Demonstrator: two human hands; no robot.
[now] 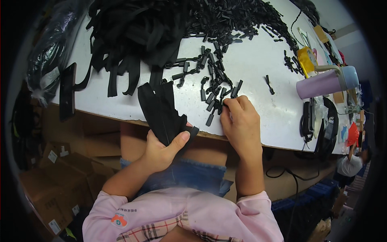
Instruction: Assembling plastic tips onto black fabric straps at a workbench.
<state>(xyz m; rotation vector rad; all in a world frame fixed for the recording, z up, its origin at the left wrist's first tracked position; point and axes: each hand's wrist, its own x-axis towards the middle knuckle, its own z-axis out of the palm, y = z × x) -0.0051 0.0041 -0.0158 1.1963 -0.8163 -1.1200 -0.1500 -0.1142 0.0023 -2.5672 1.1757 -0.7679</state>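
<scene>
My left hand [162, 150] is closed around a bundle of black zipper strips [158, 111], thumb on top, just off the table's front edge. With thumb and forefinger together, my right hand [245, 123] pinches at a black zipper slider [234, 92] on the table; the fingertips partly hide it. Loose zipper sliders with long pull tabs [212, 74] lie scattered to the left of and beyond my right fingers. A single slider [269, 84] lies apart to the right. Farther back spreads a large heap of sliders [231, 18], beside a tangled pile of black strips [137, 34].
A dark phone [67, 92] lies at the table's left edge near a clear plastic bag [52, 60]. At right are a lilac bottle [318, 84], a yellow container [307, 60] and a black pouch [308, 119]. Cardboard boxes [60, 181] stand lower left; another person [350, 167] is far right.
</scene>
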